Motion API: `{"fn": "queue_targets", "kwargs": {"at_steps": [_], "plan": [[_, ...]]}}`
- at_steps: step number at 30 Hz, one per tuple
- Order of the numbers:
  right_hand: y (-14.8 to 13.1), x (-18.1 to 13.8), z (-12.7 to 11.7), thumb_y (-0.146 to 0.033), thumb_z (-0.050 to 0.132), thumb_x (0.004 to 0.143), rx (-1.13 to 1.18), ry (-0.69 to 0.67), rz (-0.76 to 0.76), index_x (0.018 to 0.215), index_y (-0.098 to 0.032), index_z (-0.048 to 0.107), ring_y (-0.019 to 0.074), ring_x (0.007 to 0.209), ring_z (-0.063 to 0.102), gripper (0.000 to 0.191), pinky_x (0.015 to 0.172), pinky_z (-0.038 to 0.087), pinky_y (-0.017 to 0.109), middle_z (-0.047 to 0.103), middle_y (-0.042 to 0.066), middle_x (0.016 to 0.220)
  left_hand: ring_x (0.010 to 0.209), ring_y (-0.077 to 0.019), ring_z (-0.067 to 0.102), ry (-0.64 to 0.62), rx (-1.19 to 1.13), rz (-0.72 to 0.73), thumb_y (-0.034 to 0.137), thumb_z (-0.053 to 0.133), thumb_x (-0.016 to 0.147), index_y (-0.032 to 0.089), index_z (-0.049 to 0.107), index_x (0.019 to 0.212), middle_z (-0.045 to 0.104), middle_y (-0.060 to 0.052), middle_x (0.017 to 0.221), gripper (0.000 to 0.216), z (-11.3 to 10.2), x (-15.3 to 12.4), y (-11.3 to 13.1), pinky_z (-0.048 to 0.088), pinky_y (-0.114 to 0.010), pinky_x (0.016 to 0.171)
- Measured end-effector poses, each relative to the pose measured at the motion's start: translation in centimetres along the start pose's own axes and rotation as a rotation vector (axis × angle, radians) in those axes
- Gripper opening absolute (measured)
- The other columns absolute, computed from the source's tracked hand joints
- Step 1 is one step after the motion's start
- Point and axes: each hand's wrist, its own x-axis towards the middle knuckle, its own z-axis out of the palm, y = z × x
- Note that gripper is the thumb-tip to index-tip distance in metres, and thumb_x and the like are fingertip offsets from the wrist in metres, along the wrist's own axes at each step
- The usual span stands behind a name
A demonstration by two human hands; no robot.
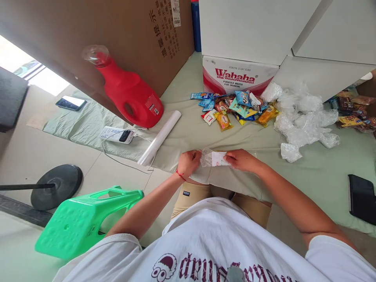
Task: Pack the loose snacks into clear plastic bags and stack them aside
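Note:
At the near edge of the cloth-covered surface, my left hand (189, 162) is closed, its fingers pinching one end of a piece of clear plastic film (206, 158). My right hand (241, 159) grips a small white packet (219, 159) with a little red print, thumb on top. The film runs from my left fingers to the packet and seems to lie around it. Beyond my hands is a pile of small wrapped snacks (235, 107). A roll of clear film (160, 139) lies to the left. Film-wrapped bundles (305, 113) are heaped to the right.
A red jug (132, 94) leans near a large brown carton (129, 31). A Wahaha box (239, 76) backs the snacks. A power bank (117, 134) with cables and a phone (71, 103) lie left; a black phone (362, 199) lies right. A green stool (67, 225) stands below left.

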Motion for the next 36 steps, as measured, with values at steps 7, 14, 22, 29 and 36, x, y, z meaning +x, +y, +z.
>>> {"fn": "queue_targets", "kwargs": {"at_steps": [7,14,22,29,36], "plan": [[-2.1,1.7,-1.3,-0.040,0.038,0.104,-0.085,-0.120,0.162,0.081,-0.019,0.073,0.0206,0.073,0.064,0.047,0.063,0.034,0.030,0.073,0.008,0.075,0.091,-0.0210,0.066,0.638,0.052,0.734,0.016,0.054,0.088,0.022,0.062,0.090,0.070,-0.008,0.094,0.010,0.3,-4.7,0.8,0.050,-0.038,0.085],[-1.1,2.1,-1.1,-0.037,0.045,0.099,0.174,-0.133,0.131,0.065,-0.020,0.068,0.0207,0.057,0.062,0.045,0.065,0.044,0.033,0.066,0.006,0.056,0.121,-0.0242,0.063,0.108,0.095,0.857,0.018,0.037,0.100,0.020,0.069,0.116,0.069,-0.013,0.129,0.037,6.5,-3.3,2.3,0.053,-0.043,0.102],[3.0,-0.3,-4.2,-0.062,0.055,0.091,0.413,0.024,0.046,0.085,-0.020,0.070,0.0159,0.061,0.059,0.046,0.061,0.047,0.028,0.069,0.003,0.069,0.122,-0.0256,0.056,0.032,0.264,0.726,0.022,0.045,0.102,0.028,0.070,0.128,0.064,-0.010,0.134,0.036,7.9,-0.7,0.9,0.049,-0.043,0.103],[6.6,-5.8,-3.9,-0.046,0.071,0.079,0.221,0.184,0.065,0.109,-0.022,0.073,0.0197,0.078,0.063,0.039,0.071,0.046,0.030,0.073,0.003,0.088,0.123,-0.0291,0.055,-0.008,0.474,0.717,0.017,0.043,0.101,0.046,0.053,0.147,0.060,-0.009,0.139,0.055,7.4,-1.5,2.0,0.047,-0.044,0.095],[12.5,-4.5,-1.4,-0.056,0.058,0.086,0.404,0.412,0.292,0.110,-0.017,0.071,0.0222,0.082,0.064,0.047,0.074,0.050,0.033,0.073,0.008,0.093,0.148,-0.0314,0.040,-0.007,0.506,0.854,0.013,0.046,0.099,0.033,0.066,0.133,0.054,-0.007,0.154,0.045,7.0,-1.5,4.5,0.029,-0.060,0.119]]}}
